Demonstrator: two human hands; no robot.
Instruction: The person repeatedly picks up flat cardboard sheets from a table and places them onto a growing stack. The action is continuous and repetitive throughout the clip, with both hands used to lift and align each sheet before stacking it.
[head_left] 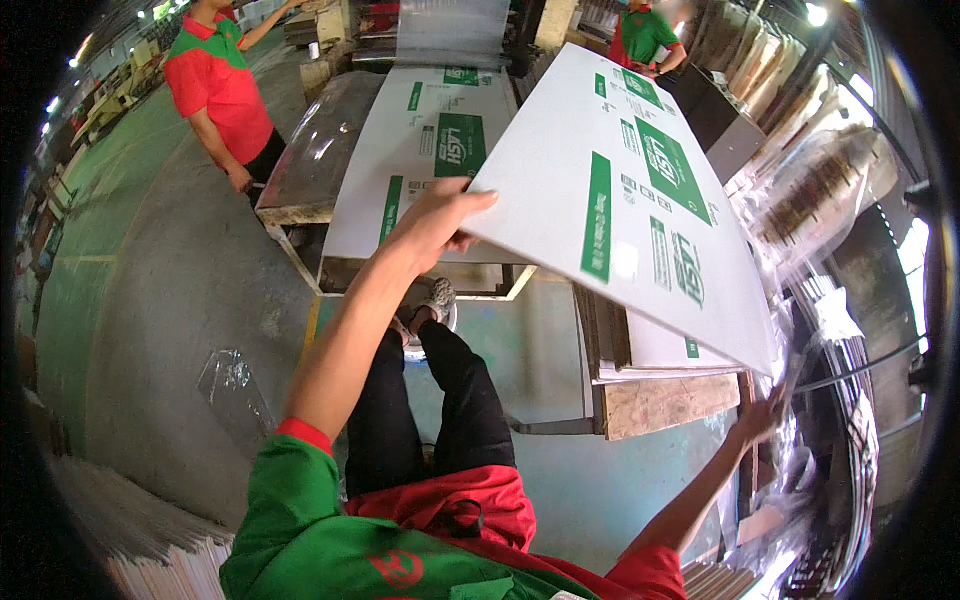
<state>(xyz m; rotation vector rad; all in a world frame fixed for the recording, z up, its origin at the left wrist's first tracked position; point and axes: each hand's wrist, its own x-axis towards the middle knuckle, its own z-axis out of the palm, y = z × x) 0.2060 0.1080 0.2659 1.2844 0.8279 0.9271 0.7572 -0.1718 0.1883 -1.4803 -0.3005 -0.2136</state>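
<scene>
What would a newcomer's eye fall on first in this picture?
A large white sheet with green print slants right of centre, its left corner in the left hand, the right hand near its lower right corner. Next come a similar printed sheet lying ahead and a person in red and green at upper left.

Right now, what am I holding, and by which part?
A white sheet: left grip on its near left corner; right grip by its near right corner, hold unclear.
</scene>
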